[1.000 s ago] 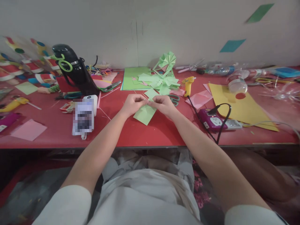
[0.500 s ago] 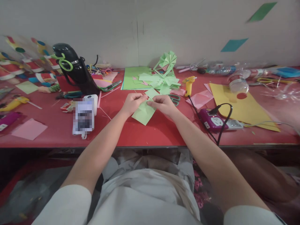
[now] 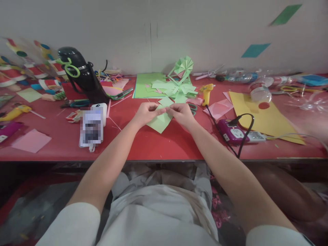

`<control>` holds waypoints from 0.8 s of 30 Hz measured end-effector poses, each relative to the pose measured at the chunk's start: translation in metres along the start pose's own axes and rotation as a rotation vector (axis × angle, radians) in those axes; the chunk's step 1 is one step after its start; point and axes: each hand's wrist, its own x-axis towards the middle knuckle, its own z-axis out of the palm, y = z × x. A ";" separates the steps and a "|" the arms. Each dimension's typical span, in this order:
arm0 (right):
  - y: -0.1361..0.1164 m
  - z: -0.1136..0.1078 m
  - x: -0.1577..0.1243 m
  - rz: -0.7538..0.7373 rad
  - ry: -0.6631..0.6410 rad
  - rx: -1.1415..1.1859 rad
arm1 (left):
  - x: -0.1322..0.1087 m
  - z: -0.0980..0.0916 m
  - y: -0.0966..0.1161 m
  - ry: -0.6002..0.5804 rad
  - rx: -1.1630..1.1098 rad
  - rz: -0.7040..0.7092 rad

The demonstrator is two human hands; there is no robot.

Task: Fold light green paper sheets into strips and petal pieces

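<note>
While fingers (image 3: 160, 111) pinch it, green paper (image 3: 161, 123) extends toward body (image 3: 159, 212).

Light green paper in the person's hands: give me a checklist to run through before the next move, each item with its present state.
1. Left hand and right hand both at the light green paper: ok.
2. Crease between the fingertips lined up: cannot tell, the fingers cover it.
3. Scissors well away from the right hand: not ok, their handles show right beside it, partly hidden.
4. Yellow glue gun apart from the paper: ok, it sits beyond the right hand.
5. Glue gun's tip cool: cannot tell.
6. Phone away from the paper: ok, it is left of the left hand.
</note>
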 end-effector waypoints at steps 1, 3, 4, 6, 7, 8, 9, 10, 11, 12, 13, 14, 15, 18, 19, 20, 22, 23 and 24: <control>0.002 -0.001 0.001 0.010 0.007 0.016 | 0.000 0.000 -0.001 -0.015 -0.007 -0.039; 0.004 -0.001 0.002 0.035 -0.004 0.056 | 0.001 -0.001 -0.003 0.002 -0.005 -0.095; 0.005 -0.001 0.002 0.049 -0.013 0.070 | 0.001 -0.002 -0.004 0.025 -0.009 -0.111; 0.005 -0.001 0.002 0.070 -0.029 0.070 | 0.002 -0.005 -0.006 0.065 -0.028 -0.125; 0.005 -0.001 0.002 0.073 -0.026 0.053 | 0.003 -0.006 -0.007 0.076 -0.034 -0.126; 0.005 -0.001 0.003 0.070 -0.015 0.028 | 0.003 -0.006 -0.008 0.081 -0.033 -0.122; 0.005 -0.001 0.003 0.059 0.004 0.002 | 0.003 -0.007 -0.009 0.077 -0.028 -0.113; 0.006 -0.001 0.003 0.043 0.026 -0.022 | 0.003 -0.008 -0.010 0.064 -0.023 -0.103; 0.006 -0.002 0.003 0.026 0.051 -0.045 | 0.003 -0.008 -0.010 0.044 -0.026 -0.092; 0.006 -0.002 0.004 0.010 0.074 -0.063 | 0.003 -0.009 -0.011 0.021 -0.036 -0.084; 0.006 -0.003 0.004 -0.002 0.087 -0.074 | 0.003 -0.009 -0.011 0.000 -0.051 -0.081; 0.006 -0.003 0.003 -0.011 0.090 -0.077 | 0.004 -0.009 -0.011 -0.014 -0.063 -0.082; 0.006 -0.003 0.003 -0.013 0.089 -0.073 | 0.004 -0.010 -0.011 -0.019 -0.066 -0.086; 0.002 -0.003 0.001 0.031 0.095 -0.001 | 0.006 -0.011 -0.011 0.011 -0.021 -0.069; 0.000 -0.003 0.001 0.052 0.105 0.042 | 0.007 -0.012 -0.011 0.037 0.005 -0.043; -0.001 -0.004 0.001 0.070 0.111 0.090 | 0.008 -0.012 -0.011 0.068 0.037 -0.004; -0.003 -0.006 0.002 0.088 0.116 0.192 | 0.010 -0.015 -0.012 0.161 0.126 0.094; -0.003 -0.007 0.003 0.091 0.120 0.235 | 0.011 -0.016 -0.012 0.221 0.178 0.133; -0.003 -0.007 0.004 0.094 0.129 0.266 | 0.012 -0.018 -0.013 0.287 0.223 0.151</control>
